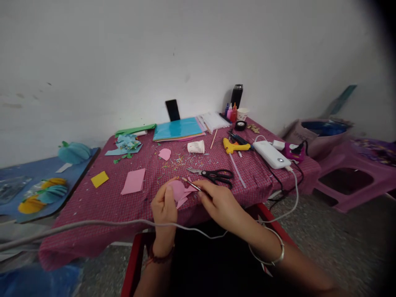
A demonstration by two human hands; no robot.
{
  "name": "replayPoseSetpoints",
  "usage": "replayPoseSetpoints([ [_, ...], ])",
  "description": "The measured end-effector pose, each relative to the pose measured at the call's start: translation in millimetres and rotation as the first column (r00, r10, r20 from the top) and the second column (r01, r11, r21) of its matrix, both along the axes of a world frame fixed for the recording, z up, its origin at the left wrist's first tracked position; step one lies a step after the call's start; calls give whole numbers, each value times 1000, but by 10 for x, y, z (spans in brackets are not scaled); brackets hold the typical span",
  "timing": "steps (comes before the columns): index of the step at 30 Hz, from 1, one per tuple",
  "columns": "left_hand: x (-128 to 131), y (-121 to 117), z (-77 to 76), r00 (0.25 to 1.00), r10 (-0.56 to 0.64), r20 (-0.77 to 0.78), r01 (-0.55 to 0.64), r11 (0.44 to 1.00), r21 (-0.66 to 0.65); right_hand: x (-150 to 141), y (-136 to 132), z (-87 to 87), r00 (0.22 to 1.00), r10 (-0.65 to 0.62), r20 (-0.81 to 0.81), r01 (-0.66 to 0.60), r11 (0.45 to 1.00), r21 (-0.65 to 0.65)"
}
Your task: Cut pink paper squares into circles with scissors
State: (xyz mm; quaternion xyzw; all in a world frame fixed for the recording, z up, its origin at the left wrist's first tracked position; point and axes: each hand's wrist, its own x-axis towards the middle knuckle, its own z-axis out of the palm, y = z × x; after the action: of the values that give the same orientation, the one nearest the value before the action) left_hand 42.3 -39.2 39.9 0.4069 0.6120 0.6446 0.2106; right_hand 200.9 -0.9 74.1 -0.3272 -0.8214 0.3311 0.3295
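Pinched between the thumb and fingers of my left hand [165,206] is a rounded pink paper piece [177,190]. My right hand [218,202] grips a slim paintbrush [192,185], its tip pointing left, close to the upper edge of the pink piece. Narrow pink scraps [182,202] lie under and beside the piece. Just beyond my hands rest black-handled scissors [216,175], blades toward the left. A second rounded pink piece [165,154] and a folded pink sheet [133,181] lie farther left on the checked cloth.
A yellow glue gun [235,146], a white power bank [271,154] with cables and a tipped paper cup [196,147] sit on the table. A white cable [123,222] crosses before my wrists. Paper pumpkins [74,152] stand at left, a pink stool [349,173] at right.
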Motion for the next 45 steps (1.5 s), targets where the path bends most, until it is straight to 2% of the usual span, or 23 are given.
replayPoseSetpoints([
  [2,12,25,2,963,-47,264,39,999,34,21,-14,9,999,39,-28,-41,998,-55],
  [4,24,52,8,887,-103,451,77,994,75,23,-46,13,995,89,-41,-93,990,-102],
  [6,31,66,8,843,-136,520,99,990,100,7,-76,8,992,118,-39,-122,986,-111],
  [7,32,66,6,848,-139,511,99,989,105,-5,-86,2,992,122,-36,-125,987,-97],
  [9,29,51,-2,904,-105,415,75,993,88,-30,-90,-15,992,119,-35,-120,992,-46],
  [12,25,11,-9,985,13,172,-20,999,39,-57,-79,-39,991,118,-61,-116,993,32],
  [14,26,-11,-7,997,65,40,-66,998,23,-67,-74,-45,989,124,-83,-119,991,59],
  [17,30,-22,-10,992,102,-70,-99,994,44,-75,-85,-33,989,121,-81,-117,991,60],
  [22,9,-17,-39,985,95,-144,-87,995,57,-88,-123,-12,985,169,-23,-169,985,23],
  [32,2,8,-128,969,149,-197,-131,986,98,-113,-126,-38,987,101,-121,-105,994,-26],
  [40,-44,14,-127,902,209,-379,-165,975,146,-109,-122,-20,992,101,-72,-104,994,-38],
  [45,-66,16,-129,860,207,-466,-160,977,139,-96,-131,0,985,157,-66,-161,986,-45],
])
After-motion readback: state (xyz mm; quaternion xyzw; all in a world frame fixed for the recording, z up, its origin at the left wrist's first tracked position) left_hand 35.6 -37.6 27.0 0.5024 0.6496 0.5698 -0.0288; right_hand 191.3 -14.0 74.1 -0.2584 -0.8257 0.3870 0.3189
